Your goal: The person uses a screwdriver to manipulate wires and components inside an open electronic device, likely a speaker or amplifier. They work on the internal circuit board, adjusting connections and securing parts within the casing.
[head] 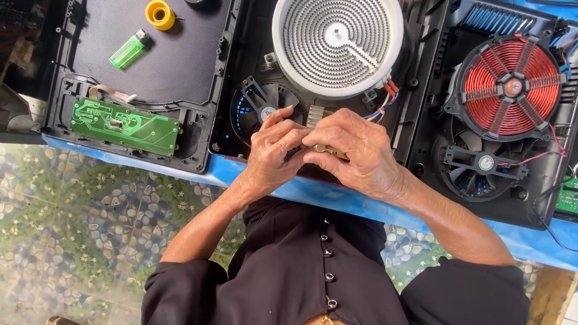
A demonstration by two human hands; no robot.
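Basically, head view: left hand (274, 150) and right hand (358, 150) pressed together, fingertips pinching a small brass-coloured part (328, 150), mostly hidden by fingers. It sits over the open cooker housing (421, 90), just below the white round heating coil (337, 42) and beside the black fan (256, 108).

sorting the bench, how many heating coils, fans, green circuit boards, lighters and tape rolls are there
heating coils: 2, white coil, red copper coil
fans: 2, left fan, right fan
green circuit boards: 2, large board, edge board
green lighter: 1
yellow tape roll: 1
total: 8
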